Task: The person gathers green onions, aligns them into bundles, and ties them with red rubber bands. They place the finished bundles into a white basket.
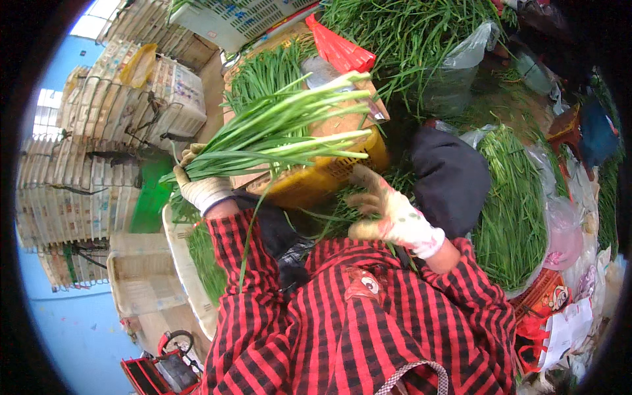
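My left hand [197,177], in a knitted work glove, is closed around the leafy end of a loose bunch of garlic chives [276,128]. The pale stalks fan out to the right over a board on a yellow plastic crate [316,180]. My right hand [385,212], in a stained white glove, is apart from the bunch, its fingers spread and slightly blurred, with nothing seen in it. Behind the held bunch, more chives [269,71] lie on the board beside a bundle of red strips [340,49]. One long leaf hangs down over my left sleeve.
A large pile of greens [405,39] lies beyond the board. Cut greens fill a plastic-lined container [511,212] on the right. A white crate [173,256] with greens stands at the left, near stacked plastic crates [123,98]. My dark-clothed knee [447,177] is beside the yellow crate.
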Motion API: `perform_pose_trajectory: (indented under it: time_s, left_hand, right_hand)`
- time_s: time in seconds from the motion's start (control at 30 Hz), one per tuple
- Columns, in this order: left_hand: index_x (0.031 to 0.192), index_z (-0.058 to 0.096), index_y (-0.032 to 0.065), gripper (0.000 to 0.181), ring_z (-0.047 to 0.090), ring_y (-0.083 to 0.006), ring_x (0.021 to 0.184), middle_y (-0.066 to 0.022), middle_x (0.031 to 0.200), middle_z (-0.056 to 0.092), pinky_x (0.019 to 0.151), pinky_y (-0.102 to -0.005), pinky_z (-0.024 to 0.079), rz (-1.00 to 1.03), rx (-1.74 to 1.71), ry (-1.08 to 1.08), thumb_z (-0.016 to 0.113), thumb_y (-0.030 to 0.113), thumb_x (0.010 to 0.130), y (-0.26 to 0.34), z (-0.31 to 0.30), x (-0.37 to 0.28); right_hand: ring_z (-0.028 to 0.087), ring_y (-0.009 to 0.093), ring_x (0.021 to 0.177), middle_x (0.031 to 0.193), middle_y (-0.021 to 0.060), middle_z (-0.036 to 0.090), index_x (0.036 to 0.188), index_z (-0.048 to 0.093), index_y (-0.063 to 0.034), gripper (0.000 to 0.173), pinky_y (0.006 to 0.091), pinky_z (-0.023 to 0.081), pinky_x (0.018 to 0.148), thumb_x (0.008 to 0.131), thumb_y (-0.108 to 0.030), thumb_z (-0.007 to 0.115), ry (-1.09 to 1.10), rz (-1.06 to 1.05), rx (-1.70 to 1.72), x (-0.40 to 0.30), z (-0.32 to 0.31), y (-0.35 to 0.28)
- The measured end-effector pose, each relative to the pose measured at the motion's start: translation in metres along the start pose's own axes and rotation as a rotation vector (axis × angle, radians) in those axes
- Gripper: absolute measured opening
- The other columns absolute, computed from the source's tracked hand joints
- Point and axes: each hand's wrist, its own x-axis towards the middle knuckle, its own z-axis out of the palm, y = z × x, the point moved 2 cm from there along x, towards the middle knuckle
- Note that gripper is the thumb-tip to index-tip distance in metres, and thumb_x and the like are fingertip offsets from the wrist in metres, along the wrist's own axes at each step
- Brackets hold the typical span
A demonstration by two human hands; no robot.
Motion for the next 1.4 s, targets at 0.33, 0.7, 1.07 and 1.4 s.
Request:
perform_pose_trajectory:
  time_s: [0.33,0.7,1.07,1.4]
  left_hand:
    - [0.074,0.044,0.0191,0.032,0.047,-0.015,0.073,0.0045,0.073,0.04,0.088,-0.0392,0.039,0.195,0.615,-0.523,0.061,0.042,0.088,-0.117,0.094,-0.141]
    - [0.073,0.061,0.0058,0.029,0.065,-0.0254,0.074,-0.0119,0.083,0.063,0.077,-0.0412,0.041,-0.049,0.533,-1.598,0.072,0.031,0.083,-0.135,0.094,-0.183]
    - [0.071,0.062,0.0066,0.023,0.066,-0.0261,0.073,-0.0125,0.083,0.063,0.082,-0.0439,0.037,-0.016,0.513,-1.416,0.069,0.024,0.084,-0.135,0.074,-0.197]
    - [0.072,0.063,0.0071,0.014,0.066,-0.0272,0.077,-0.0142,0.088,0.064,0.082,-0.0464,0.036,-0.257,0.592,-1.701,0.066,0.015,0.083,-0.129,0.082,-0.19]
  right_hand:
    - [0.06,0.027,0.105,0.116,0.0093,0.062,0.119,0.054,-0.0068,0.06,0.0486,0.046,0.094,0.086,-0.056,0.057,0.126,-0.229,1.179,0.033,-0.034,-0.018]
    - [0.057,0.029,0.11,0.121,0.0153,0.057,0.124,0.051,-0.0081,0.052,0.0471,0.049,0.094,0.085,-0.04,0.066,-0.046,-0.353,1.275,0.041,-0.042,-0.006]
    - [0.06,0.02,0.098,0.111,0.0095,0.059,0.123,0.05,0.0013,0.047,0.0363,0.05,0.09,0.093,-0.034,0.055,0.054,-0.256,0.891,0.045,-0.053,0.025]
    - [0.062,0.031,0.098,0.109,0.0172,0.062,0.114,0.055,-0.0021,0.035,0.0469,0.052,0.089,0.091,-0.029,0.057,0.034,-0.162,1.316,0.045,-0.037,0.013]
